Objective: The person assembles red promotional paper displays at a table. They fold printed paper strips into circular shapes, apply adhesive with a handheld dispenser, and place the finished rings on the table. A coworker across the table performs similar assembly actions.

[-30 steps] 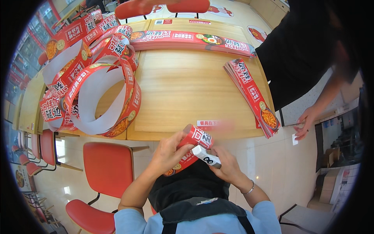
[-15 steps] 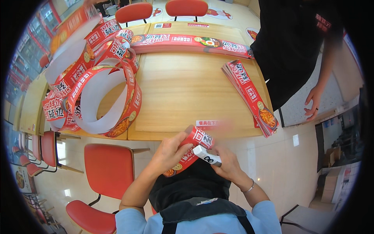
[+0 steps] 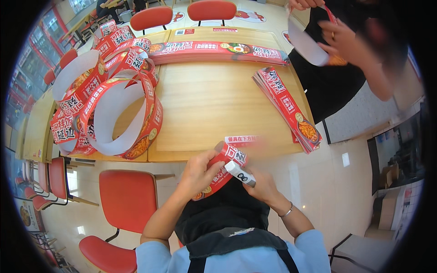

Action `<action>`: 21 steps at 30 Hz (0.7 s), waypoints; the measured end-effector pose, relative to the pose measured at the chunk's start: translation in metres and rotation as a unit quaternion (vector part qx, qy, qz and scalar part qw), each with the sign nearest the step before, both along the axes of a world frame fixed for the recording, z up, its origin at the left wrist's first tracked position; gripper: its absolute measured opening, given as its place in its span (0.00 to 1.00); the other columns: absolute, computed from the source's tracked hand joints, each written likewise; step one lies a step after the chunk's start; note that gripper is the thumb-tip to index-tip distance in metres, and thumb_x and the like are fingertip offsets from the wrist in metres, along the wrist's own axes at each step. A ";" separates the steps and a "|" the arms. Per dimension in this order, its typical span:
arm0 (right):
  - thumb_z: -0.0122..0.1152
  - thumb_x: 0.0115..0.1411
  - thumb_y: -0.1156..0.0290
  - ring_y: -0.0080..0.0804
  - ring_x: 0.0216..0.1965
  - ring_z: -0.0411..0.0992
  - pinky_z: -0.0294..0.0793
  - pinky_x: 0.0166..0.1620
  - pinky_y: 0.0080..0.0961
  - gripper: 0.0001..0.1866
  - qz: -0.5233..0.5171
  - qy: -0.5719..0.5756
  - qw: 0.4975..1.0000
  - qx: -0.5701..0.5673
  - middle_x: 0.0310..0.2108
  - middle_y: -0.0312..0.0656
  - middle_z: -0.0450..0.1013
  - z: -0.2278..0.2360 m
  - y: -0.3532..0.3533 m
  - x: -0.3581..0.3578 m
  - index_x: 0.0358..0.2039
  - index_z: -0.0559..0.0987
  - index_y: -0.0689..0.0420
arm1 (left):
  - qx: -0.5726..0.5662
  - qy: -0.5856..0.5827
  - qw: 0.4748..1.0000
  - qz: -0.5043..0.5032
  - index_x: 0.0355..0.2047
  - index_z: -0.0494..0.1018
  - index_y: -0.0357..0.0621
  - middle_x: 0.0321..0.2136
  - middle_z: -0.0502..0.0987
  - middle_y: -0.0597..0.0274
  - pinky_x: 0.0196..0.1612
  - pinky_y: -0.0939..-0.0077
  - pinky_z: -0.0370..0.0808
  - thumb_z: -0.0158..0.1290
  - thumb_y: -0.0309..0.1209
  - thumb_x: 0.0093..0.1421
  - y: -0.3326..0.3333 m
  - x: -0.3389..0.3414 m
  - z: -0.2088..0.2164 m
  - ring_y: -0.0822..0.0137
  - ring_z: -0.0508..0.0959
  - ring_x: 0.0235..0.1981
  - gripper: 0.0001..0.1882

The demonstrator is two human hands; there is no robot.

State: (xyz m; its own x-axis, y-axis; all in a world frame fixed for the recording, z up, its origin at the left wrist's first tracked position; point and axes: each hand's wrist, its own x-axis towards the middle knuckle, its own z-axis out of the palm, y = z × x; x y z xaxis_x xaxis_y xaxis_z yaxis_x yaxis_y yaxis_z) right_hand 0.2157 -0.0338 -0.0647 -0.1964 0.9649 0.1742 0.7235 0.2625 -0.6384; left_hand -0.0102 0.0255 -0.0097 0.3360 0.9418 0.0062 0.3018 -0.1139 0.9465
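Here, right hand (image 3: 265,185), one white tool (image 3: 239,173)

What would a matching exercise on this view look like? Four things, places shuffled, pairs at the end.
Things
1. white tool
2. looped red bands
3. slanted strip stack
4. long strip stack

Places
A. across the far half of the table
B. in the person's right hand
C. toward the table's right edge
D. heaped on the table's left side

Pairs: 1-B, 2-D, 3-C, 4-A
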 end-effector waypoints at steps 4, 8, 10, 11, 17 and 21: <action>0.68 0.45 0.72 0.52 0.32 0.74 0.73 0.34 0.41 0.20 0.009 -0.003 1.000 -0.027 0.30 0.50 0.74 0.008 -0.003 0.001 0.38 0.71 0.58 | 0.012 -0.021 1.000 0.005 0.37 0.75 0.37 0.28 0.77 0.45 0.33 0.68 0.73 0.56 0.28 0.57 0.000 0.000 -0.004 0.50 0.78 0.29 0.09; 0.66 0.50 0.70 0.53 0.42 0.72 0.72 0.43 0.40 0.28 0.071 0.063 0.994 -0.057 0.41 0.54 0.72 0.025 -0.007 0.003 0.51 0.68 0.62 | 0.045 0.045 0.998 -0.014 0.42 0.74 0.34 0.29 0.78 0.65 0.35 0.82 0.73 0.54 0.25 0.61 0.001 -0.004 0.002 0.79 0.75 0.29 0.10; 0.64 0.53 0.68 0.53 0.47 0.70 0.71 0.48 0.40 0.31 0.102 0.095 0.985 -0.104 0.47 0.55 0.71 0.023 -0.015 0.012 0.56 0.65 0.64 | -0.006 0.023 1.000 0.000 0.41 0.74 0.34 0.30 0.78 0.65 0.35 0.83 0.74 0.54 0.26 0.61 0.003 -0.009 0.000 0.80 0.75 0.30 0.10; 0.64 0.53 0.68 0.53 0.47 0.70 0.71 0.48 0.40 0.31 0.097 0.079 0.984 -0.125 0.47 0.56 0.71 0.026 -0.020 0.016 0.56 0.65 0.65 | -0.032 0.012 0.999 0.007 0.41 0.74 0.34 0.31 0.79 0.66 0.35 0.84 0.74 0.54 0.26 0.61 0.004 -0.012 0.000 0.81 0.75 0.30 0.10; 0.64 0.53 0.66 0.53 0.46 0.71 0.71 0.48 0.39 0.30 0.072 0.033 0.989 -0.124 0.47 0.54 0.72 0.027 -0.038 0.037 0.54 0.67 0.64 | -0.104 -0.090 0.990 0.014 0.41 0.74 0.35 0.29 0.79 0.67 0.34 0.83 0.73 0.54 0.27 0.61 0.023 -0.031 0.027 0.81 0.75 0.29 0.09; 0.65 0.52 0.68 0.52 0.47 0.71 0.70 0.50 0.37 0.30 0.073 0.050 0.988 -0.123 0.48 0.53 0.72 0.034 -0.036 0.043 0.54 0.68 0.62 | 0.026 -0.037 0.999 -0.003 0.40 0.74 0.34 0.28 0.78 0.67 0.32 0.82 0.73 0.54 0.25 0.61 0.064 -0.027 0.095 0.82 0.74 0.29 0.08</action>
